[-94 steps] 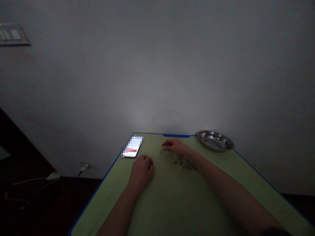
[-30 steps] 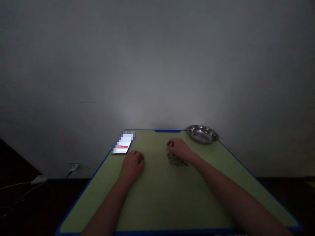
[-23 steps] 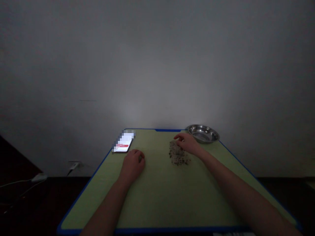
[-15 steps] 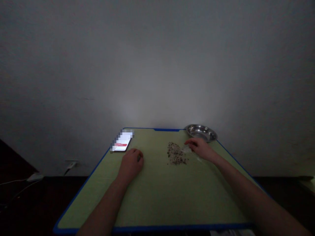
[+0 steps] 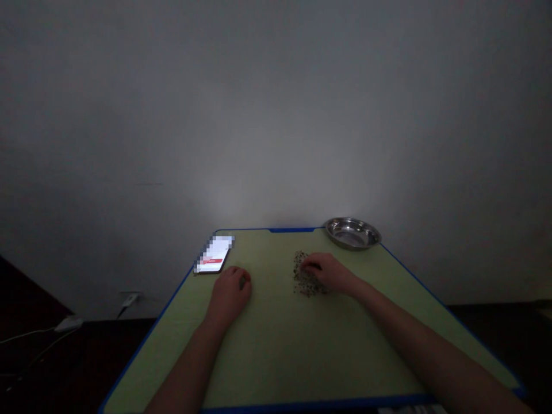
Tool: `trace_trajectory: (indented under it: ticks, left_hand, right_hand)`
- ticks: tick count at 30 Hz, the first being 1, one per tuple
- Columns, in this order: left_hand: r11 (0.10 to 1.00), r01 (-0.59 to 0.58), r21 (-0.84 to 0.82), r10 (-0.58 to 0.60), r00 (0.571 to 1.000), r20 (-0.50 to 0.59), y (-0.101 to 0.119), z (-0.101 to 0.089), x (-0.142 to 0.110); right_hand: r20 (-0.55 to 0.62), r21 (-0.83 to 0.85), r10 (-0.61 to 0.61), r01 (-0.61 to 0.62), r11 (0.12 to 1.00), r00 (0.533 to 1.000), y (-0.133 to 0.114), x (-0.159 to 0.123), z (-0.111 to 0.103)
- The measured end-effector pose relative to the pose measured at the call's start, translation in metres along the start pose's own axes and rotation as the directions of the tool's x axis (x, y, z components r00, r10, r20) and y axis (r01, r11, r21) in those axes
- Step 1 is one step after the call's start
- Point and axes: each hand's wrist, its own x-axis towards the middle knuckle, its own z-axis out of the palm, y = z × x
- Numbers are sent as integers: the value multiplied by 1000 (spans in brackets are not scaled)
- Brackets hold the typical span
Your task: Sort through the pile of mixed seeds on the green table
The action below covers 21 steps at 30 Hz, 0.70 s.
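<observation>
My right hand (image 5: 330, 272) is over a scattered pile of small dark and pale grains (image 5: 307, 286), its fingers bent together and pointing left. Part of the pile is hidden under it, and whatever its fingertips pinch is too small to make out. On the green tabletop (image 5: 276, 345), left of the pile, rests my left hand (image 5: 230, 292). Its fingers are loosely curled toward the thumb, and nothing shows in the small gap between them. A shallow, shiny metal bowl (image 5: 352, 234) stands beyond my right hand, at the far right corner.
A phone (image 5: 214, 256) with a lit screen lies at the table's left edge, just past my left hand. Blue trim borders the table. Behind it rises a grey wall (image 5: 276, 115). A white power strip (image 5: 69, 323) with cables is on the floor at left.
My right hand has moved left and nearer, from the pile's right side to over the grains. The left hand stays put; the view has shifted slightly.
</observation>
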Motion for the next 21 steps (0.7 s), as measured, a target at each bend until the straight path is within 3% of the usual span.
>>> trace_trajectory:
  ticks: [12,18,21]
  left_hand:
    - [1000,-21,-2,21,1000,-11,1,-1,0]
    - [1000,-10,3,10,1000,2,2,0,1]
    - [1000,-15,4,15,1000,1,1,0,1]
  right_hand:
    - [61,42,-111,109,993,992,-37,-31,-6]
    - [-34,72,24,-22,997,999,-18,-48,-29]
    - [-17,62,94,-93,994,995,-4,-60,-39]
